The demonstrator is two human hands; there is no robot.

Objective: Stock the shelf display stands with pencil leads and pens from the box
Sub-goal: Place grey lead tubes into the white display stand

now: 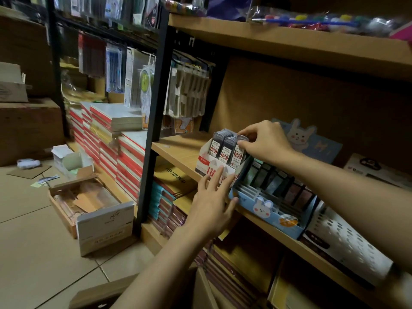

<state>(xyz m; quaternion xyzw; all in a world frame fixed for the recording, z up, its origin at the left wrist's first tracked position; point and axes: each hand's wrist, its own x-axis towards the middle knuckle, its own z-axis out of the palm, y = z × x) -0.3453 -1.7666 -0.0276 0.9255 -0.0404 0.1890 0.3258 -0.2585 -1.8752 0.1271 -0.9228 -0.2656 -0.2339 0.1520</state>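
Wood shelf (pixel 178 150) carries a white/red stand (pixel 206 162) w/ three rows of lead packs (pixel 227 148), upright, just beside a blue bunny stand (pixel 267 210) on its right. Right hand (pixel 265 141) reaches in from the right, forearm stretched across the blue stand, wrist bent down; thumb & fingers (pixel 243 131) curled, pinching the top of the rightmost pack in the white stand. Left hand (pixel 211 204) comes up from below, forearm angled up-right, palm toward the stand front; its fingers are straight & spread wide, tips touching the stand's front panel, holding nothing. On the floor at left, an open box (pixel 89 206) w/ stock inside, near stacked notebooks (pixel 116 139).
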